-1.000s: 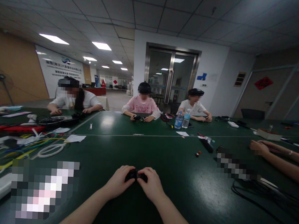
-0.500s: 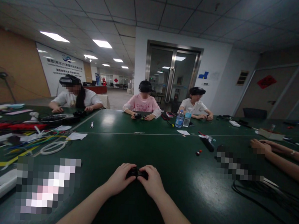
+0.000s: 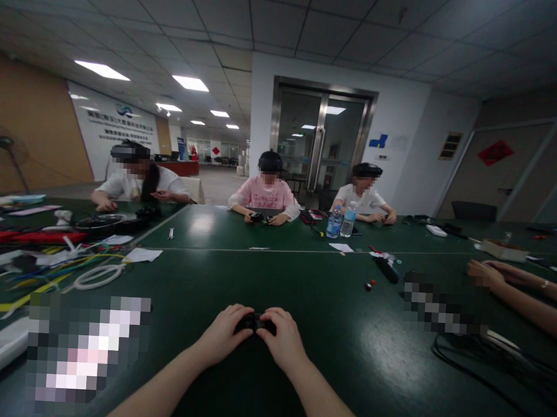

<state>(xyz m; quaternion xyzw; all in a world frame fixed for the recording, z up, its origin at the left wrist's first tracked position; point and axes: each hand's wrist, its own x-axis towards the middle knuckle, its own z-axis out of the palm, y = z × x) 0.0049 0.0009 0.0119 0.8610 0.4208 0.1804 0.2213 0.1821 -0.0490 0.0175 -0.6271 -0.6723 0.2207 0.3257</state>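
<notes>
Close in front of me on the green table (image 3: 219, 274), a small black object (image 3: 254, 322) sits between my two hands. My left hand (image 3: 225, 333) curls its fingers and thumb round the left end. Round the right end close the fingers and thumb of my right hand (image 3: 281, 338). Most of the object is hidden by the fingers, and its dark surface gives little detail. The fingertips of both hands nearly meet over its middle.
Left lie a white power strip (image 3: 3, 349), a coiled white cable (image 3: 98, 276) and papers. Right are a black bar (image 3: 386, 268), black cables (image 3: 475, 374) and another person's hands (image 3: 485, 273). Two water bottles (image 3: 341, 221) stand farther back. Three people sit across the table.
The person at the far left has raised one hand off the table. My own hands and the black object have hardly moved.
</notes>
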